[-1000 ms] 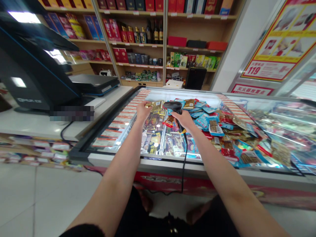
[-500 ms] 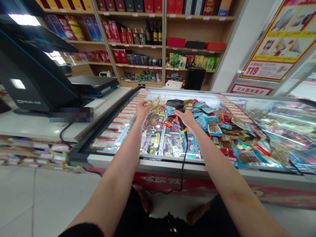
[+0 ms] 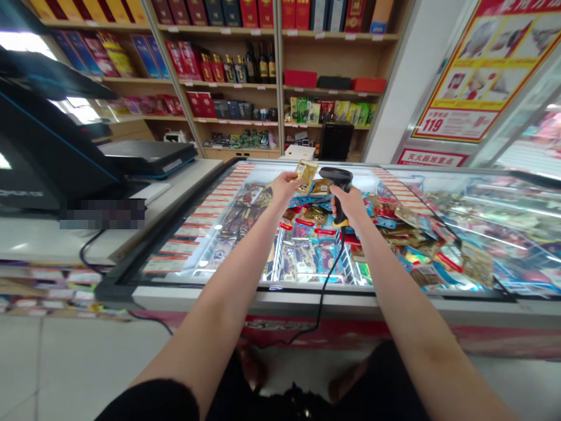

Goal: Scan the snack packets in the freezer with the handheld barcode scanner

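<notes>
My left hand [image 3: 284, 186] pinches a small gold snack packet [image 3: 305, 171] and holds it up above the glass-topped freezer [image 3: 205, 234]. My right hand [image 3: 348, 204] grips a black corded barcode scanner [image 3: 336, 175], whose head points left at the packet from a short distance. The scanner's black cable [image 3: 325, 280] hangs down over the freezer's front edge. Under and to the right of both hands lies a heap of blue, red and gold snack packets [image 3: 407, 234] on the glass.
A black checkout terminal [image 3: 39, 146] and a flat black device [image 3: 146, 155] stand on the white counter [image 3: 44, 234] at left. Wooden shelves [image 3: 263, 76] with boxes and bottles fill the back wall. A red and yellow poster [image 3: 477, 70] hangs at right.
Both hands have risen and shifted right: the left lifted the gold packet off the heap, and the right raised the scanner level with it. The camera view turned slightly right.
</notes>
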`<state>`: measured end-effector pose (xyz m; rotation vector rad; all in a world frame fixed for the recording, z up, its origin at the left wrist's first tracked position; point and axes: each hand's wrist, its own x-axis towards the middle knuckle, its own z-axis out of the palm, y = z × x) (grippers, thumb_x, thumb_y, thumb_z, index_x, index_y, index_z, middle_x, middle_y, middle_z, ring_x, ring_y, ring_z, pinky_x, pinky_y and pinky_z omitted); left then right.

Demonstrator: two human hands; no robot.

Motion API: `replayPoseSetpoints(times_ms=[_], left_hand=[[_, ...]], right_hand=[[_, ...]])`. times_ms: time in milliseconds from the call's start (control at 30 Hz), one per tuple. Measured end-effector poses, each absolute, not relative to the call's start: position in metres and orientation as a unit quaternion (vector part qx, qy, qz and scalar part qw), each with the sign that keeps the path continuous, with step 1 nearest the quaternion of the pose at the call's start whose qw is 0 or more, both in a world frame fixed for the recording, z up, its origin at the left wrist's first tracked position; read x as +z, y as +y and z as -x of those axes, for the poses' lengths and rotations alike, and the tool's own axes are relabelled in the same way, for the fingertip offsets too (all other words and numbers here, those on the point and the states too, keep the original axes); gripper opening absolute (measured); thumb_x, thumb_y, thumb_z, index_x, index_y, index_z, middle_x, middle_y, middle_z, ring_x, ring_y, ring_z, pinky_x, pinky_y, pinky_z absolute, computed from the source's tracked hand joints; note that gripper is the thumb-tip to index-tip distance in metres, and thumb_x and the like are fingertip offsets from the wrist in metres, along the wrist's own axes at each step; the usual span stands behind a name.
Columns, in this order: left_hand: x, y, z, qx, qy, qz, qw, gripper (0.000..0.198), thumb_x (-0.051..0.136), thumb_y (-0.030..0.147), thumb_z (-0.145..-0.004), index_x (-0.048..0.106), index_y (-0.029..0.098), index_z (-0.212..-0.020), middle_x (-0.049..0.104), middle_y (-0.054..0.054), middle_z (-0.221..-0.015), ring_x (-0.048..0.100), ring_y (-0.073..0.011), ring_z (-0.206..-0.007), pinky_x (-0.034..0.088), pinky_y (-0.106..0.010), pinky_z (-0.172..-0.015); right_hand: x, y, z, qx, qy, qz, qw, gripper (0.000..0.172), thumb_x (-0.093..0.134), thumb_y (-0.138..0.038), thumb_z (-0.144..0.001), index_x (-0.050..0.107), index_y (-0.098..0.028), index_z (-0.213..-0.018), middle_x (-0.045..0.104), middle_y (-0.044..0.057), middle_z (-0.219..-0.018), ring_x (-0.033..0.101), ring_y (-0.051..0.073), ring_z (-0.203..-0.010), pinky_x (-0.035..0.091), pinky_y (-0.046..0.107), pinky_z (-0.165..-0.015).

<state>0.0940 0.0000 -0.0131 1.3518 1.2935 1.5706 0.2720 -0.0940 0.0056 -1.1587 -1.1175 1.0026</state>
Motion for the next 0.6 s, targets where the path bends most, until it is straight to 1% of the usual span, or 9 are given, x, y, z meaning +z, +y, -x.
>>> replayPoseSetpoints(times_ms=[133, 233, 333, 433, 533, 600], left_hand=[[-0.022, -0.005, -0.108, 0.518, 0.537, -0.619, 0.246, 0.019, 0.076, 0.017, -0.077, 0.078, 0.017, -0.096, 0.081, -0.010, -0.111, 0.073, -0.0267, -0.113, 0.053, -0.038, -0.107], [-0.031, -0.014, -0.106, 0.462, 0.563, -0.658, 0.192, 0.018, 0.073, 0.018, -0.082, 0.081, 0.019, -0.099, 0.080, -0.009, -0.119, 0.071, -0.0277, -0.121, 0.050, -0.037, -0.112], [-0.038, -0.019, -0.103, 0.444, 0.567, -0.669, 0.182, 0.020, 0.070, 0.020, -0.087, 0.082, 0.019, -0.104, 0.080, -0.008, -0.123, 0.071, -0.0257, -0.123, 0.049, -0.034, -0.112], [-0.041, -0.018, -0.100, 0.459, 0.564, -0.660, 0.189, 0.021, 0.070, 0.022, -0.089, 0.082, 0.018, -0.106, 0.079, -0.010, -0.124, 0.071, -0.0260, -0.123, 0.049, -0.035, -0.112], [-0.042, -0.018, -0.095, 0.479, 0.559, -0.646, 0.201, 0.018, 0.073, 0.023, -0.088, 0.081, 0.018, -0.103, 0.079, -0.011, -0.123, 0.070, -0.0277, -0.123, 0.049, -0.037, -0.113], [-0.043, -0.018, -0.091, 0.490, 0.555, -0.638, 0.210, 0.015, 0.073, 0.023, -0.087, 0.080, 0.019, -0.100, 0.079, -0.010, -0.121, 0.070, -0.0273, -0.121, 0.049, -0.037, -0.112]], right_hand=[[-0.001, -0.095, -0.277, 0.428, -0.474, 0.508, 0.578, 0.027, 0.071, -0.027, -0.089, 0.052, -0.023, -0.071, 0.054, -0.004, -0.046, 0.047, 0.011, -0.033, 0.040, 0.023, -0.031], [-0.006, -0.095, -0.276, 0.428, -0.482, 0.521, 0.559, 0.029, 0.068, -0.026, -0.091, 0.050, -0.023, -0.068, 0.054, -0.003, -0.045, 0.047, 0.012, -0.032, 0.040, 0.023, -0.032], [-0.008, -0.096, -0.272, 0.422, -0.493, 0.530, 0.545, 0.030, 0.067, -0.025, -0.091, 0.051, -0.023, -0.067, 0.054, -0.003, -0.045, 0.048, 0.012, -0.032, 0.041, 0.023, -0.032], [-0.008, -0.098, -0.269, 0.420, -0.492, 0.537, 0.541, 0.030, 0.069, -0.025, -0.091, 0.051, -0.023, -0.067, 0.055, -0.003, -0.046, 0.048, 0.012, -0.032, 0.039, 0.023, -0.031], [-0.008, -0.099, -0.268, 0.420, -0.491, 0.537, 0.542, 0.031, 0.069, -0.026, -0.091, 0.051, -0.024, -0.066, 0.055, -0.003, -0.045, 0.047, 0.013, -0.032, 0.038, 0.024, -0.030], [-0.009, -0.099, -0.268, 0.420, -0.490, 0.533, 0.548, 0.030, 0.072, -0.027, -0.090, 0.051, -0.024, -0.068, 0.056, -0.003, -0.046, 0.047, 0.013, -0.032, 0.039, 0.024, -0.030]])
